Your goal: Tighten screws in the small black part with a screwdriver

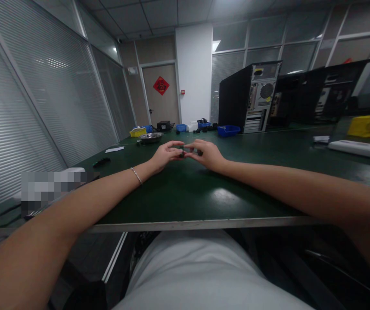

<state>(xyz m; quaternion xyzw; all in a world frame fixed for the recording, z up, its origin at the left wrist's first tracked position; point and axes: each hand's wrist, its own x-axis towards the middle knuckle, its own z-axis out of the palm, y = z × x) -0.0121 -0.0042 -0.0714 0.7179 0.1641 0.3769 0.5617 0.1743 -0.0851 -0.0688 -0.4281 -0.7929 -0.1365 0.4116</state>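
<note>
Both hands meet over the middle of the green table [178, 193]. My left hand [167, 156], with a bracelet at the wrist, is closed on a small dark part [181, 151] between thumb and fingers. From the right, my right hand [206, 154] reaches the same part with its fingertips; its fingers are bent and closed. Another small dark item [200, 152] shows at the fingers of my right hand, partly hidden. The parts are too small to make out in detail.
Behind the hands stand a metal bowl [151, 137], a yellow bin [138, 132], a blue bin [228, 131] and a black computer case [249, 99]. A dark green object [101, 162] lies at the left. The table's front edge [204, 224] is near my body.
</note>
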